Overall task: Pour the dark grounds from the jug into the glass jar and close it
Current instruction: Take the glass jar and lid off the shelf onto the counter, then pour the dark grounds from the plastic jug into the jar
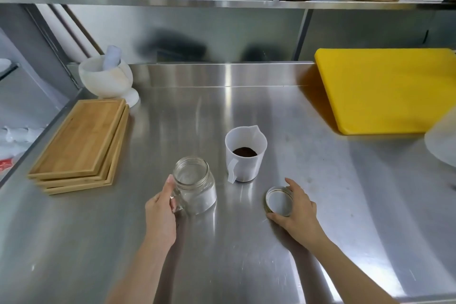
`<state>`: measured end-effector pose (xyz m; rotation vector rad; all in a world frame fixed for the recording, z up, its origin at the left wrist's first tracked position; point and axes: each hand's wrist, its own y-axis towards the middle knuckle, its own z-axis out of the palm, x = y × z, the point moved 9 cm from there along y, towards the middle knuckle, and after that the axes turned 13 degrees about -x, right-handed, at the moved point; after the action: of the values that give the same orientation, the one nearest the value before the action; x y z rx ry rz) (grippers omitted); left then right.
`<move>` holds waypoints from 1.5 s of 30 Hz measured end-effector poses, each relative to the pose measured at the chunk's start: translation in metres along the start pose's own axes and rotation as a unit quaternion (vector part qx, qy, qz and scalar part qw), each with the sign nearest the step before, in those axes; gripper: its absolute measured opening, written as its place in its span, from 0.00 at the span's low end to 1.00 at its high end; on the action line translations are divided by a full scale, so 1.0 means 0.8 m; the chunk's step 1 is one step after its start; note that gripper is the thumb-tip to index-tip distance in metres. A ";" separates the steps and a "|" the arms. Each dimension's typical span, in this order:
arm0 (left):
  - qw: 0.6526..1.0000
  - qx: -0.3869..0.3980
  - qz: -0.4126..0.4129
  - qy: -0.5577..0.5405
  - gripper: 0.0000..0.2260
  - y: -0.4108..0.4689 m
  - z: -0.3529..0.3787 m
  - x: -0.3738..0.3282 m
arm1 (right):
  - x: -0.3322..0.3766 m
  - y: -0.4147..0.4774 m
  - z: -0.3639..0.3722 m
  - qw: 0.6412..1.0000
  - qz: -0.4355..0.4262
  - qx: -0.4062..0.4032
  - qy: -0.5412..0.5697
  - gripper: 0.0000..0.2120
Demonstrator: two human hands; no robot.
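The left hand (160, 215) was curled around the handle of the glass jar (195, 186), thumb up along the side near the rim and fingers hooked through the handle. The jar stood upright on the steel tabletop (222, 254), mouth open, with nothing dark in it that I could see.

The right hand (296, 207) was spread wide over the lid (278, 201), fingers reaching round the far edge and thumb round the near one. The lid lay at the tabletop with its pale inner face up; whether it was resting flat or lifted a little I couldn't tell.

Between the two hands and just beyond them stood the jug (245, 153), white and translucent, upright, its spout turned away from the person and its handle facing the jar. A small heap of dark grounds (245, 152) sat in its bottom. Jug and jar were near each other but not touching.

Well beyond the left hand, out toward the left edge, was a stack of wooden boards (79, 145), and behind those a white mortar (106, 79) with its pestle (112, 57) leaning inside. Far beyond the right hand lay a yellow board (387, 91), flat against the back of the tabletop.
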<state>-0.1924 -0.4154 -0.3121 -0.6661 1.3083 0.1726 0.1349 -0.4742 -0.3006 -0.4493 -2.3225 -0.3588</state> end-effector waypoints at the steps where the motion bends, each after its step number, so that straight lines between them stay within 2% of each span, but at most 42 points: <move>1: 1.000 -0.002 0.000 -0.002 0.23 0.001 -0.001 -0.001 | 0.000 -0.001 0.000 1.000 -0.004 -0.002 -0.009 0.43; 4: 1.000 -0.007 0.008 0.002 0.24 0.003 -0.002 -0.003 | 0.004 -0.003 -0.001 1.000 -0.017 -0.003 -0.026 0.44; 6: 1.000 -0.005 0.020 0.014 0.25 0.003 -0.002 -0.005 | 0.012 -0.004 -0.005 0.999 -0.031 -0.020 -0.017 0.40; 10: 0.999 0.000 0.034 0.027 0.25 0.004 -0.003 -0.008 | 0.039 -0.001 -0.014 0.996 -0.022 -0.069 0.060 0.22; 13: 0.999 0.003 0.035 0.038 0.21 0.004 -0.002 -0.007 | 0.070 0.001 0.000 0.990 0.007 -0.052 0.132 0.07; 16: 0.998 0.013 0.047 0.028 0.18 0.003 -0.002 -0.009 | 0.102 0.003 0.022 0.979 0.027 -0.016 0.200 0.12; 22: 0.998 -0.005 0.064 0.004 0.16 0.009 -0.018 -0.019 | 0.127 0.009 0.066 0.940 0.109 0.054 0.318 0.11; 29: 0.988 -0.027 0.151 -0.012 0.15 0.017 -0.033 -0.074 | 0.137 0.010 0.087 0.918 0.134 0.115 0.356 0.07; 36: 0.970 -0.018 0.241 0.018 0.10 -0.009 0.004 -0.140 | 0.122 0.018 0.069 0.914 0.146 0.076 0.372 0.13; 40: 0.944 0.064 0.311 0.084 0.07 -0.056 0.063 -0.167 | 0.108 0.023 0.034 0.907 0.156 -0.022 0.390 0.20; 45: 0.929 0.149 0.315 0.120 0.05 -0.094 0.132 -0.162 | 0.097 0.033 -0.004 0.908 0.128 -0.084 0.391 0.16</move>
<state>-0.1046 -0.3869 -0.1539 0.0151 1.7138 0.4136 0.0961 -0.4349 -0.2399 -0.5593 -1.4384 -0.5012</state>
